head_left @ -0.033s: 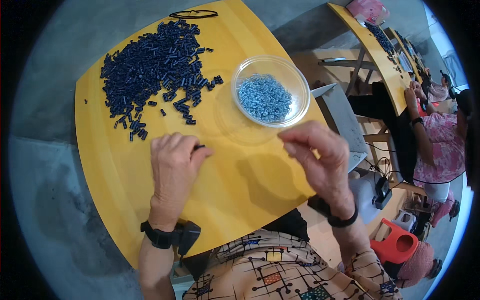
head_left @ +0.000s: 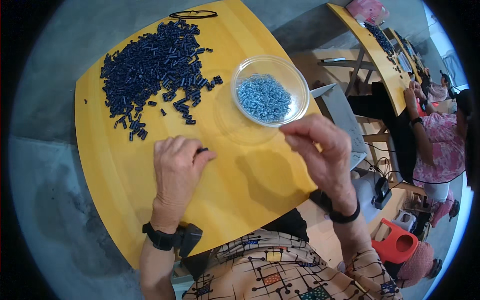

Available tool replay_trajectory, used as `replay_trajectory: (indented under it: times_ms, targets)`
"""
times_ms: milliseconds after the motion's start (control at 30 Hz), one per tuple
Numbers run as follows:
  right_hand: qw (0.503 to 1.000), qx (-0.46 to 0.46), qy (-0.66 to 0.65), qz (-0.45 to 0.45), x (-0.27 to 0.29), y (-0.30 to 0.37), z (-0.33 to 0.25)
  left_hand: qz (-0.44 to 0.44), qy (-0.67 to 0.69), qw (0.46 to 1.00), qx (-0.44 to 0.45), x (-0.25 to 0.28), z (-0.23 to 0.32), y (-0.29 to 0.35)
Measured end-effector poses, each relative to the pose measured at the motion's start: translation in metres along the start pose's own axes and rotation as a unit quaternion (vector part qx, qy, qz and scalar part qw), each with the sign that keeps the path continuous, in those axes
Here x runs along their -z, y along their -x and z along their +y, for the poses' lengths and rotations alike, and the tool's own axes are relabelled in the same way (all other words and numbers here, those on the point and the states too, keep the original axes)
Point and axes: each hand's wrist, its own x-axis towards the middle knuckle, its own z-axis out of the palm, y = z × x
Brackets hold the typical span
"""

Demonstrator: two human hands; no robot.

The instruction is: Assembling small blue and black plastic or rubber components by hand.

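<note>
One small dark plastic piece (head_left: pixel 202 149) sits pinched between the thumb and curled fingers of the left hand (head_left: pixel 176 170), which lies knuckles-up on the yellow table (head_left: pixel 125 200), fingers drawn in narrow around the piece. Right hand (head_left: pixel 325 155) is raised just beside it to the right, thumb and forefinger closed together at the tip near the bowl's near rim; whatever they grip is too small to make out. Directly beyond the right hand's fingertips stands a clear round bowl (head_left: pixel 295 80) on the table, holding a heap of small silvery-blue rings (head_left: pixel 263 97). Beyond the left hand, farther up the table, spreads a large loose pile of dark blue tube-like pieces (head_left: pixel 155 65), with a few strays scattered between the pile and the left hand's knuckles. Past the pile, at the table's far edge, lies a pair of dark-framed glasses (head_left: pixel 193 14). Each wrist carries a black band; the left one bears a black device (head_left: pixel 186 239) on the inner side. Well off to the right of the right hand, another person in a pink patterned top (head_left: pixel 442 145) sits at a second yellow table (head_left: pixel 370 45), and a red plastic stool (head_left: pixel 397 245) stands on the floor below.
</note>
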Motion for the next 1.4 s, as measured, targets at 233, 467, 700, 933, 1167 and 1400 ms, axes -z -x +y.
replay_trajectory:
  times_ms: [233,467,700,933,1167,1400]
  targets:
    - [0.998,0.036,0.053,0.010,-0.007,-0.025,0.027,0.001,0.098,0.995,-0.003,-0.002,0.014,0.013]
    - [0.995,0.031,0.090,-0.022,-0.007,-0.013,0.004,-0.012,0.163,0.986,0.029,0.000,0.004,0.021]
    - [0.996,-0.001,-0.022,-0.092,-0.030,0.028,-0.007,0.026,0.264,0.960,0.092,0.003,0.011,0.029]
    - [0.993,-0.020,-0.025,-0.110,-0.038,0.031,-0.013,0.052,0.243,0.966,0.078,-0.005,0.016,0.023]
    - [0.992,0.045,0.113,-0.026,0.008,-0.018,0.002,0.054,0.085,0.995,-0.020,-0.007,0.010,0.023]
    - [0.953,0.133,0.256,-0.097,-0.009,-0.066,0.034,0.038,0.107,0.993,-0.035,-0.009,0.015,0.017]
